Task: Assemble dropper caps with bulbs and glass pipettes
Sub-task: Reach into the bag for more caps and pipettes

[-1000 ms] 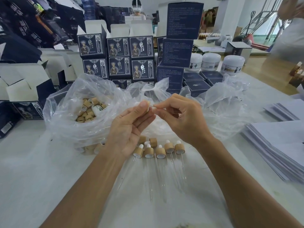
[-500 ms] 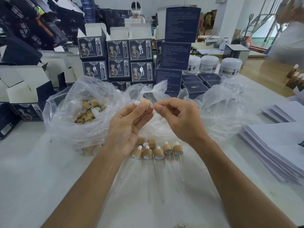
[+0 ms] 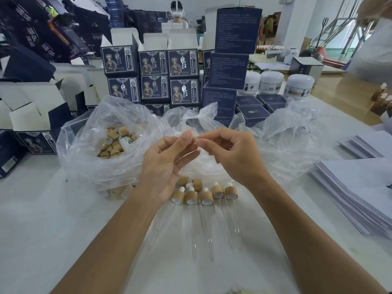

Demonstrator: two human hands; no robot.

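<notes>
A white table (image 3: 53, 219) in a busy packing room holds dark blue boxes (image 3: 169, 62), a clear plastic bag (image 3: 89, 158) of loose wooden caps (image 3: 113, 145) and a row of finished droppers (image 3: 206, 197) lying just under the hands. The left hand (image 3: 163, 164) pinches a small white bulb (image 3: 180, 133) at its fingertips, and the right hand (image 3: 231, 153) pinches what looks like a thin glass pipette (image 3: 199, 138), though the glass is too clear to see well. To do this step well, the person should line the glass up straight with the bulb's hole and push softly, so the glass does not snap.
</notes>
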